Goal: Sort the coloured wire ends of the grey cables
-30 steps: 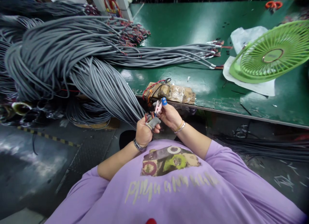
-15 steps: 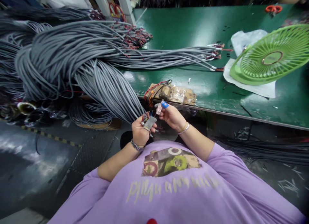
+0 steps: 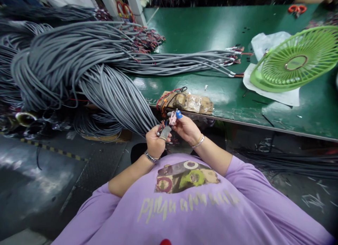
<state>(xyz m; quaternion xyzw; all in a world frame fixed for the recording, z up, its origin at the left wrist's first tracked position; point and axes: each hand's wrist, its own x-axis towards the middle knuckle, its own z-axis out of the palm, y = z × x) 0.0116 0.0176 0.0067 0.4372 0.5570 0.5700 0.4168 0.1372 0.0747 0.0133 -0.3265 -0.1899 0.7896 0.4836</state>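
Observation:
My left hand is closed around the end of a thick bundle of grey cables. A grey cover wraps its thumb. Thin coloured wires stick out above that thumb. Close by on the right, my right hand has its fingertips pinched together at those wires. Blue tape covers its thumb tip, and a pale pinkish wrap is on a finger. Whatever lies between its fingertips is too small to make out.
A worn wooden block with red and black leads sits at the edge of the green table. More grey cables lie across it. A green fan stands on the right; red-handled scissors lie behind it.
My right hand has come slightly closer to the wires in my left hand. The left hand keeps its hold on the cables. The whole view has shifted a little.

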